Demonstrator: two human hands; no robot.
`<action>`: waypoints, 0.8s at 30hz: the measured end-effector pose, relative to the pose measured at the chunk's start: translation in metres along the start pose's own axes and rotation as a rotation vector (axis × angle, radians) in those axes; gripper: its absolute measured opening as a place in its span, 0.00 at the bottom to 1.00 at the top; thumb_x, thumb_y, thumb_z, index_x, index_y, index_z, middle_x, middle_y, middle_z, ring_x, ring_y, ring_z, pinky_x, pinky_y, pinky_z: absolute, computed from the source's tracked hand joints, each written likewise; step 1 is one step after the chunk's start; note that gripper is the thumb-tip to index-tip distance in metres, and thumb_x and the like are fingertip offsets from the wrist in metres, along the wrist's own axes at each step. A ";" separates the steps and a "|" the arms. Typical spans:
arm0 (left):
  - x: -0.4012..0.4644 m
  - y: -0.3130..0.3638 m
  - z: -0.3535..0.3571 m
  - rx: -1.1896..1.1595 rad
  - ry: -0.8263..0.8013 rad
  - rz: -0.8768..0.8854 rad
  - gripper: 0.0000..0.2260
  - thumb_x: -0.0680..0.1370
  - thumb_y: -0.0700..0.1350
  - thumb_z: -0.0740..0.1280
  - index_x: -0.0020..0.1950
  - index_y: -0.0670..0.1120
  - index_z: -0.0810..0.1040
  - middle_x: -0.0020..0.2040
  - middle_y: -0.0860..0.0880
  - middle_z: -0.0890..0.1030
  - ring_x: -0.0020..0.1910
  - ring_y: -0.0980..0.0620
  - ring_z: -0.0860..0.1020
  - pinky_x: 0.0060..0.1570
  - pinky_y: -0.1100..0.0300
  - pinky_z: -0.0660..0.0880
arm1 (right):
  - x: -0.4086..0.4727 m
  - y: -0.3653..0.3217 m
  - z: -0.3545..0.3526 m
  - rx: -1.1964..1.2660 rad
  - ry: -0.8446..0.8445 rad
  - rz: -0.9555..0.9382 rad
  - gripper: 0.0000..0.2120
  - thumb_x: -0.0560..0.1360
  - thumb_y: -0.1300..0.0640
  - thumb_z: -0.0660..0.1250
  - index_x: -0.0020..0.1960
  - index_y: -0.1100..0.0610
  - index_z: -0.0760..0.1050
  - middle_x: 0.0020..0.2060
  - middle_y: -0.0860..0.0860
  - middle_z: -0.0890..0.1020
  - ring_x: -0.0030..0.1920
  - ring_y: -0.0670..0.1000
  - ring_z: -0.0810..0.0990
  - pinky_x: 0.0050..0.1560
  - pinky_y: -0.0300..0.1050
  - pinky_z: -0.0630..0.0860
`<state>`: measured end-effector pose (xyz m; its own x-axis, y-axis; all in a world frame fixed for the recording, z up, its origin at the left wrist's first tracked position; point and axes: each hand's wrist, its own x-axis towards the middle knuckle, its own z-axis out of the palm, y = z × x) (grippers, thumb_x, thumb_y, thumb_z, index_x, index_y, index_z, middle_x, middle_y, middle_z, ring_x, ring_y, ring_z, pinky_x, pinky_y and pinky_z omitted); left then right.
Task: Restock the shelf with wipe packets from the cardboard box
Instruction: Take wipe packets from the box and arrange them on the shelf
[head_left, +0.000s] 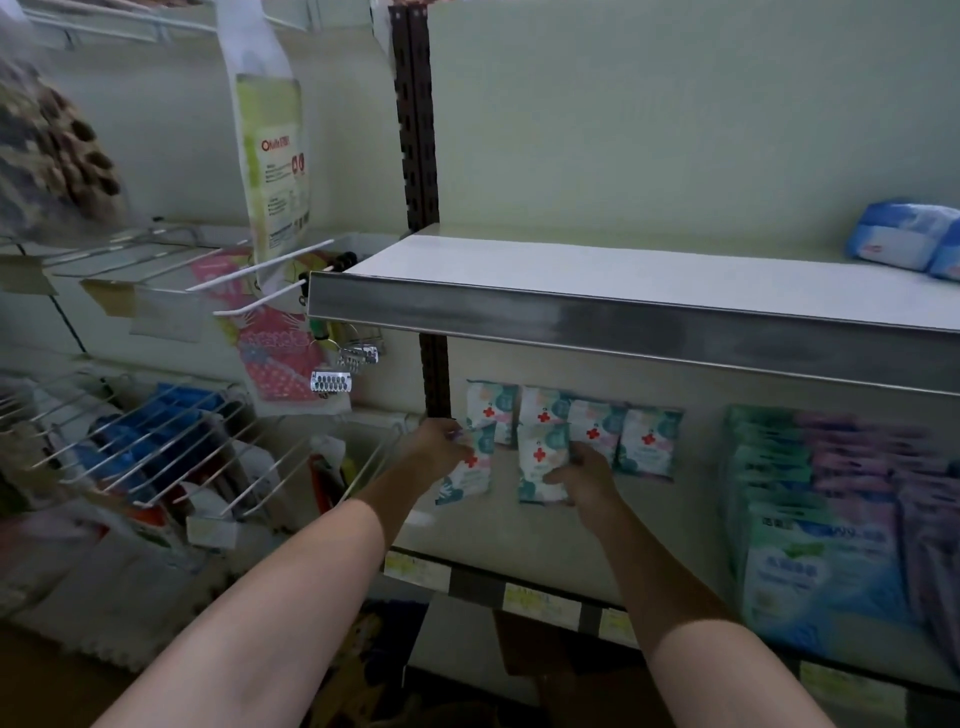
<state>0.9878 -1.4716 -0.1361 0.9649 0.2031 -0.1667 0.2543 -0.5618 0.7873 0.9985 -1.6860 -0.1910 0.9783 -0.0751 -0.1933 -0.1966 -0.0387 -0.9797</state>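
Small white and teal wipe packets with a red cross stand on the lower shelf (498, 540) under a metal-edged upper shelf. My left hand (439, 444) grips one packet (470, 475) at the row's left end, tilted. My right hand (584, 475) holds another packet (540, 462) upright just to the right. Behind them several more such packets (647, 441) stand against the back wall. A brown cardboard box (530, 654) shows partly below the shelf edge, between my forearms.
Larger blue, green and purple wipe packs (821, 519) fill the right of the lower shelf. Blue packs (909, 236) lie on the upper shelf (623, 312) at far right. Wire hooks and racks (156, 441) with hanging goods stick out at the left. Yellow price labels line the shelf edge.
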 end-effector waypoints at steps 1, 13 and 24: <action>0.004 0.000 0.001 -0.005 0.008 0.004 0.17 0.74 0.40 0.72 0.62 0.45 0.77 0.44 0.52 0.77 0.49 0.50 0.78 0.55 0.52 0.78 | 0.005 0.002 0.001 0.009 0.016 -0.009 0.24 0.67 0.74 0.71 0.62 0.61 0.76 0.54 0.56 0.81 0.52 0.56 0.80 0.42 0.45 0.78; 0.061 0.003 0.023 0.129 0.032 0.108 0.14 0.77 0.39 0.69 0.62 0.45 0.77 0.55 0.46 0.79 0.53 0.46 0.78 0.54 0.56 0.77 | 0.040 0.006 0.011 -0.481 0.080 -0.239 0.21 0.70 0.55 0.77 0.60 0.59 0.78 0.54 0.54 0.83 0.54 0.53 0.80 0.54 0.44 0.75; 0.107 0.003 0.030 0.522 0.096 0.310 0.11 0.77 0.43 0.68 0.58 0.42 0.75 0.53 0.40 0.77 0.52 0.41 0.77 0.54 0.49 0.76 | 0.058 0.000 0.020 -0.797 0.211 -0.214 0.23 0.75 0.47 0.70 0.65 0.55 0.70 0.57 0.56 0.81 0.58 0.59 0.79 0.54 0.51 0.76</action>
<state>1.0943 -1.4757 -0.1691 0.9950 0.0247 0.0967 -0.0152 -0.9201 0.3914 1.0563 -1.6705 -0.2030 0.9824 -0.1675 0.0828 -0.0744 -0.7572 -0.6490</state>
